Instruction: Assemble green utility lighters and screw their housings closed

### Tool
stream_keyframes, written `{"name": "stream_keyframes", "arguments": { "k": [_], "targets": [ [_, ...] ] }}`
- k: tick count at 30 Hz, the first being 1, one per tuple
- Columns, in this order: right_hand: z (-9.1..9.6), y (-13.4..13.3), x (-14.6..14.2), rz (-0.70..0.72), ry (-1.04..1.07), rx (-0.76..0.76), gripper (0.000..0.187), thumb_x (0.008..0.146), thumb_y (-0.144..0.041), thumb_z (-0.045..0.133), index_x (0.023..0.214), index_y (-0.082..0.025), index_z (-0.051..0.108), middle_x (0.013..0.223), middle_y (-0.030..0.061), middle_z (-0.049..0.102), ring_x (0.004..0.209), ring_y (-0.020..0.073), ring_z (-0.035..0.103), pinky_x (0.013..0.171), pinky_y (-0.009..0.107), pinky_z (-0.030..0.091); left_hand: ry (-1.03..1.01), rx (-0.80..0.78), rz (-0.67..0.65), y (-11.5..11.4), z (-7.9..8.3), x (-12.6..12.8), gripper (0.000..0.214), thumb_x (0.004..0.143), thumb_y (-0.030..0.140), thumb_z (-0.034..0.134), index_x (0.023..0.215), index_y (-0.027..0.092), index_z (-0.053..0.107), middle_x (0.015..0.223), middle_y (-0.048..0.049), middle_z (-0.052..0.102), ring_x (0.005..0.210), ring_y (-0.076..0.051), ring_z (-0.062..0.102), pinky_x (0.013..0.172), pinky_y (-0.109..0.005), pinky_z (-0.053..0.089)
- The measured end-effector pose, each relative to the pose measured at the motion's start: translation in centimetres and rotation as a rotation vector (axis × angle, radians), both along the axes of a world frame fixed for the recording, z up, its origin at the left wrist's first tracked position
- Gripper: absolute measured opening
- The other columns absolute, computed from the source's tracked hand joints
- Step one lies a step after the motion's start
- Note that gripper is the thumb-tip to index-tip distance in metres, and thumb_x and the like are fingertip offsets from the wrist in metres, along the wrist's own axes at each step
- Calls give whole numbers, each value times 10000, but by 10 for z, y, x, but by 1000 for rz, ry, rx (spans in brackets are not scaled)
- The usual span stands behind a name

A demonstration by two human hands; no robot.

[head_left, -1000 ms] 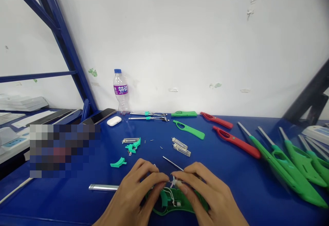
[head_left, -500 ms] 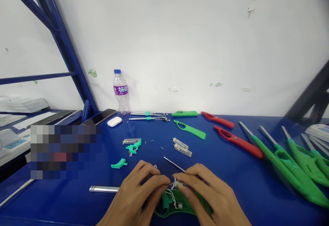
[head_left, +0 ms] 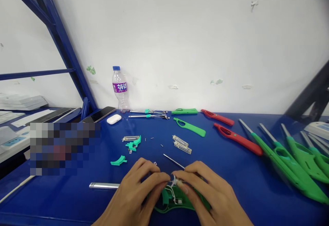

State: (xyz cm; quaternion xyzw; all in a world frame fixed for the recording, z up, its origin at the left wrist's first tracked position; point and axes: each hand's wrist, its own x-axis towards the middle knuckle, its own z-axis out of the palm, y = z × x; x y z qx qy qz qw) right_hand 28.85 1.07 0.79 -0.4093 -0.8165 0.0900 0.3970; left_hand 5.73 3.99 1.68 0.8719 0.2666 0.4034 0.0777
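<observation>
Both my hands are low in the middle of the view, over an opened green lighter shell [head_left: 177, 203] lying on the blue table [head_left: 231, 171]. My left hand [head_left: 136, 195] and my right hand [head_left: 208, 193] pinch together on a small white part with thin white wires [head_left: 176, 182] just above the shell. A metal tube [head_left: 104, 185] sticks out to the left from under my left hand. A thin metal rod [head_left: 173, 161] lies just beyond my fingers.
Loose teal pieces [head_left: 133, 143] and clear small parts [head_left: 182, 143] lie mid-table. Green shell halves [head_left: 190, 127], red shell halves [head_left: 238, 138] and whole green lighters [head_left: 288, 161] spread to the right. A water bottle [head_left: 119, 88], phone [head_left: 99, 115] and earbud case [head_left: 114, 119] sit at the back.
My hands stay pinched on the white part over the shell with only slight finger shifts. The view has tipped a little, so everything sits slightly higher.
</observation>
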Motion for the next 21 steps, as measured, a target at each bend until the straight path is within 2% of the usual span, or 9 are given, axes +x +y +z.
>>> {"name": "stream_keyframes", "arguments": {
  "k": [7,11,17,21],
  "targets": [
    [-2,-2,0,-1,-36,118,246,1119,-212,545,1318,-259,682,1009,19,705,819,129,716,753,238,603,-42,22,-8,-3,-2,-1,256,1054,-8,525,1155,177,669,1012,-33,633,891,-154,566,817,-253,516],
    [-5,-3,0,-5,-64,211,243,1103,-194,586,1321,-244,679,959,6,729,786,129,726,789,252,602,-52,50,-7,-4,-1,0,263,1036,-35,532,1150,151,681,1007,-46,627,887,-156,556,809,-258,515],
    [-8,-4,2,-15,-120,208,268,1129,-239,549,1351,-256,697,980,-4,751,872,123,752,931,247,591,-49,79,-13,-6,0,0,254,1023,-53,534,1131,120,683,978,-64,626,881,-166,552,788,-277,518],
    [-6,-6,2,-14,-134,219,274,1131,-236,545,1350,-257,709,967,-11,760,850,117,737,918,246,583,-48,94,-17,-5,-3,0,261,1020,-67,517,1116,111,682,965,-72,619,861,-170,540,759,-287,517]
  ]
}}
